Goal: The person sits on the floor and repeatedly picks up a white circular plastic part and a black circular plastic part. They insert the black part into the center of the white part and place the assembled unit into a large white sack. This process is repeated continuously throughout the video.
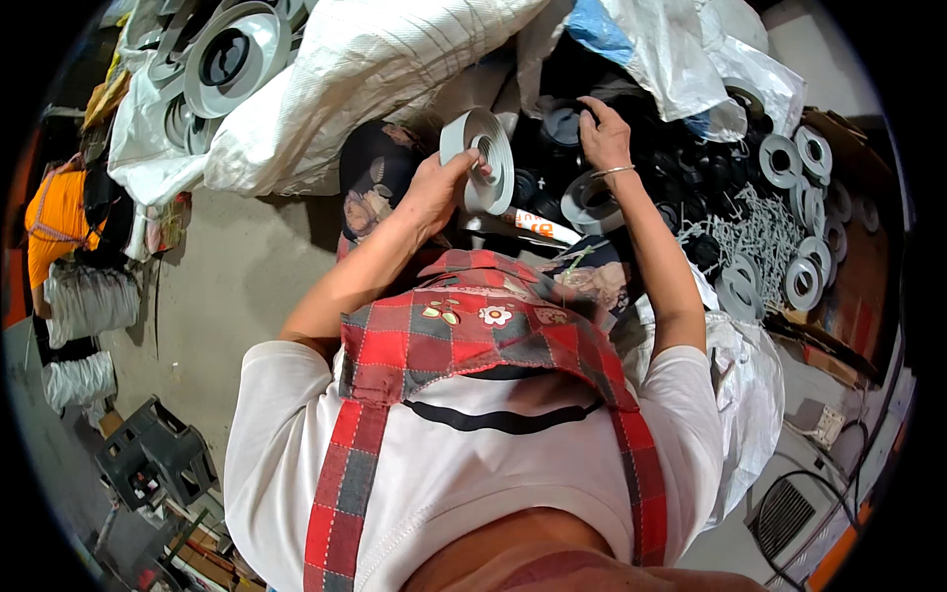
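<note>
My left hand (434, 193) grips a light grey plastic round part (489, 163) with stepped inner rings, its thumb at the near rim. The part is tilted on edge, and some of the fingers are hidden behind it. To the right, my right hand (605, 138), with a bangle at the wrist, pinches the edge of a black round plastic part (562, 124). Below that hand lies another grey ring (590, 202) among dark parts. A pile of black round parts (695, 168) spreads to the right of my right forearm.
White woven sacks (365, 79) stand ahead; one at the far left holds large grey round parts (235, 59). A cardboard box (856, 296) at right borders grey rings (804, 281) and a heap of small grey pieces (740, 237). A dark plastic stool (158, 454) stands at lower left.
</note>
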Demonstrator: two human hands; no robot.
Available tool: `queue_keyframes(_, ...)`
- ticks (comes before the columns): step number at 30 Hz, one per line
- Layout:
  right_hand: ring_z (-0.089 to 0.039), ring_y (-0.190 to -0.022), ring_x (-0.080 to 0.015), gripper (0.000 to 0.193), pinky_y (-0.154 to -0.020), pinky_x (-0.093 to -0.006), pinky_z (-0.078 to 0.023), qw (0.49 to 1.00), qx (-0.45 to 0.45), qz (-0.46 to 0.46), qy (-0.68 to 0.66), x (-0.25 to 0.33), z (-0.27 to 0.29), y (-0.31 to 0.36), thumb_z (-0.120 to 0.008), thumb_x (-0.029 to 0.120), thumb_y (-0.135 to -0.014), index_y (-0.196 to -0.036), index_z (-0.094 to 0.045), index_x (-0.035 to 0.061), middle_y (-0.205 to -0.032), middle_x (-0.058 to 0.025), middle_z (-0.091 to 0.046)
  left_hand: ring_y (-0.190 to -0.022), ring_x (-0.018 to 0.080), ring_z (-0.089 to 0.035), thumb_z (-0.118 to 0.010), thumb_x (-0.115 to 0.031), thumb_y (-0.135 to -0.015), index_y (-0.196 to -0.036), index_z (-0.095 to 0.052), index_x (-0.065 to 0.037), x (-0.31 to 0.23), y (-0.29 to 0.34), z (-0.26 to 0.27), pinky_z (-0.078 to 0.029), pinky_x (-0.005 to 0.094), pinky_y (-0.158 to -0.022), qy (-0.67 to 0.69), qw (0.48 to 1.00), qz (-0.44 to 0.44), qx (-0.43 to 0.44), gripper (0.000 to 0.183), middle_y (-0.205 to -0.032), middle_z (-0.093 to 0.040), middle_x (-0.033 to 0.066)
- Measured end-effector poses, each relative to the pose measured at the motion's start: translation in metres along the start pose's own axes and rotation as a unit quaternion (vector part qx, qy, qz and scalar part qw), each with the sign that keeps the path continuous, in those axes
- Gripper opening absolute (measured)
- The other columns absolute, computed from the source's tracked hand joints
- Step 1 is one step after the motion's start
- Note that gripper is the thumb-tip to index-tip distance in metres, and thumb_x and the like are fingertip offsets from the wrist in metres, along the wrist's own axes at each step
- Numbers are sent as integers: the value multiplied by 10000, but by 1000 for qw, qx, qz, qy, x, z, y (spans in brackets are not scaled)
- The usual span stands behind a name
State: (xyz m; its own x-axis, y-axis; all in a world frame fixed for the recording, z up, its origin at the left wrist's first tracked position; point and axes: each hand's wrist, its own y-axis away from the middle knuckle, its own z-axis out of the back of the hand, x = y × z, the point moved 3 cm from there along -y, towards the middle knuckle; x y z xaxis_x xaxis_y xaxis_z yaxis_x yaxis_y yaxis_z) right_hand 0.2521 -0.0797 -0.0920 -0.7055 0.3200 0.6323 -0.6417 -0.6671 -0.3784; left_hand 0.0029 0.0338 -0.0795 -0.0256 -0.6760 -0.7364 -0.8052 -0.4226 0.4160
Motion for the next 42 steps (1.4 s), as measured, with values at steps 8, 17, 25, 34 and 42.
queue_keyframes(8, -584, -884, -338, 435, -790, -366, -467, 988, 131, -26, -73, 78, 24, 30, -700, 337, -745, -1033, -633, 19, -922, -189, -590, -967, 172, -587, -564, -210, -905, -1107, -546, 3, 3, 2, -36, -461, 339, -888, 113, 990, -8, 89, 293, -1047, -616, 79)
queue_keyframes(17, -489, -1024, -360, 796, -901, -386, -426, 938, 272, 213, 3, 133, 36, 38, -792, 234, -555, -1215, -416, -1, -1100, -193, -494, -896, 150, -598, -540, -273, -921, -1074, -554, 1, -17, 23, -20, -487, 320, -800, 18, 992, -17, 123, 315, -1004, -623, 67)
queue_keyframes(25, -468, -1044, -339, 753, -913, -366, -426, 878, 245, 394, 119, 149, 45, 54, -756, 120, -545, -1212, -418, 30, -1122, -132, -480, -896, 169, -601, -558, -301, -913, -1096, -546, 26, -26, 32, -26, -505, 330, -777, 24, 988, 66, 136, 375, -1022, -619, 86)
queue_keyframes(34, -521, -396, -145, 510, -365, -235, -403, 953, 256, -51, -156, 134, 40, 58, -582, 452, -851, -969, -575, -44, -637, -119, -600, -831, 106, -538, -565, -265, -912, -1143, -504, -20, -26, 41, -33, -456, 263, -726, -137, 977, -111, 122, 342, -956, -576, 28)
queue_keyframes(42, -631, -558, -249, 547, -515, -316, -497, 780, 401, -266, -401, 121, 35, 70, -457, 514, -888, -959, -604, -8, -711, -192, -640, -1141, 284, -495, -632, -158, -829, -1370, -309, 0, -128, 93, -82, -398, 356, -960, -492, 699, -505, 119, 650, -1247, -487, 205)
